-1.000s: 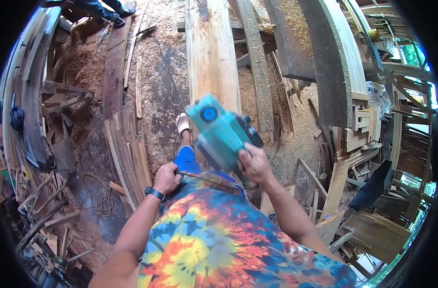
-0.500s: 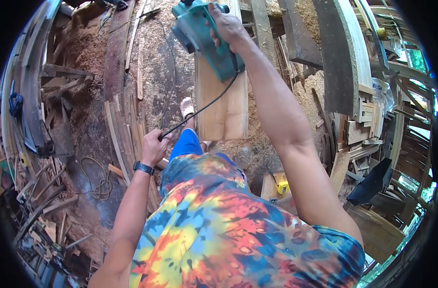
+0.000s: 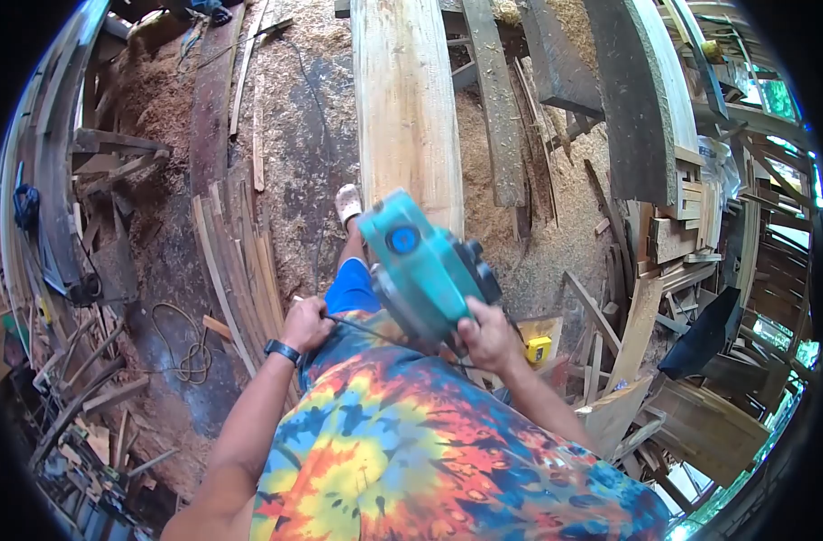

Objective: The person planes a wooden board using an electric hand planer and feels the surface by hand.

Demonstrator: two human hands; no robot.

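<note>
A teal electric hand planer (image 3: 420, 270) is tilted in front of my body, with my right hand (image 3: 491, 339) closed on its handle. It overlaps the near end of a long pale wooden plank (image 3: 407, 117); whether it touches the wood I cannot tell. My left hand (image 3: 306, 325), with a dark watch on the wrist, is closed around the planer's black power cord (image 3: 357, 326) near my waist. Part of the cord is hidden behind the planer and my right hand.
Wood shavings cover the floor around a sandal-wearing foot (image 3: 348, 204). Narrow strips (image 3: 236, 261) lie to the left, thick boards (image 3: 632, 108) to the right. A yellow tape measure (image 3: 539, 349) sits near my right forearm. Coiled rope (image 3: 191, 356) lies at lower left.
My right hand has brought the planer back from the far part of the plank toward my body, turning it. The plank's top now shows. My left hand has shifted slightly down and right with the cord.
</note>
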